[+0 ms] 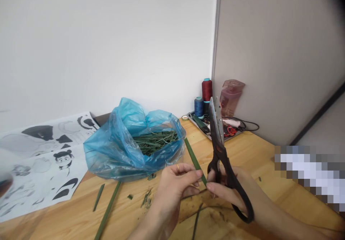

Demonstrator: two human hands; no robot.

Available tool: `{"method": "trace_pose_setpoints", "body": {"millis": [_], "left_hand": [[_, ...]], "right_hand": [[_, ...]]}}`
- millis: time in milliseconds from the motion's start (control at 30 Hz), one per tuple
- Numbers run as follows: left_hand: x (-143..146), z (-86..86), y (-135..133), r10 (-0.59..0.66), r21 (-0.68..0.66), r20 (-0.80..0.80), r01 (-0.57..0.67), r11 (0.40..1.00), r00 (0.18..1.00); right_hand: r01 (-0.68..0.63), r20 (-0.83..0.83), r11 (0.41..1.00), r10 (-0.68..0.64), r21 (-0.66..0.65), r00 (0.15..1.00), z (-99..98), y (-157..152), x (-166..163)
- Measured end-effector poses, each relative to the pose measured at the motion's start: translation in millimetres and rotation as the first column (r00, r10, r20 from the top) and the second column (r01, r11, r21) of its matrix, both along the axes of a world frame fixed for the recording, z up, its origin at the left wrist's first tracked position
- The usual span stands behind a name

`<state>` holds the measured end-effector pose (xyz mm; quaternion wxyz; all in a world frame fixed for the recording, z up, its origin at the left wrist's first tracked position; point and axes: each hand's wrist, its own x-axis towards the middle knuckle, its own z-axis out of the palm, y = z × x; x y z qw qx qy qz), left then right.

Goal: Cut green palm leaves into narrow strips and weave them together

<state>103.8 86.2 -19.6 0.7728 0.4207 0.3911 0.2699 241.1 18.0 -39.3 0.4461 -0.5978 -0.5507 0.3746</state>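
My left hand [172, 189] pinches a long green leaf strip [192, 155] between thumb and fingers; a ring shows on one finger. The strip runs up and away toward the blue plastic bag [113, 150]. My right hand [231, 189] grips black-handled scissors [218, 139] with the blades closed and pointing up, and its fingertips also touch the lower end of the strip. The bag sits just beyond both hands and holds several cut green strips [155, 141].
Loose green strips [107, 207] and scraps lie on the wooden table [258, 153]. Printed cartoon sheets [40, 161] cover the left. At the back right are thread spools [206, 90], a pink container [230, 96] and a tray of small items [229, 128] beside a grey partition.
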Motion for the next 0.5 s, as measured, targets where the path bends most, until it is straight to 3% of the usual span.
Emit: {"method": "trace_pose_setpoints", "body": {"millis": [133,233,500], "left_hand": [[-1.3,4.7,0.8,-0.021,-0.066,-0.016,0.02,0.998,1.0],[-3.2,6.0,2.2,-0.05,-0.084,0.015,0.051,0.995,0.999],[-5.9,8.7,0.1,-0.139,-0.071,-0.019,0.137,0.988,0.99]], "right_hand": [[-0.091,-0.114,0.996,0.092,0.013,0.989,-3.0,-1.7,3.4],[-0.081,-0.176,0.997,0.079,-0.006,0.981,-3.0,-1.2,5.5],[0.241,-0.01,0.97,-0.241,0.023,0.97,6.7,12.4,22.7]]}}
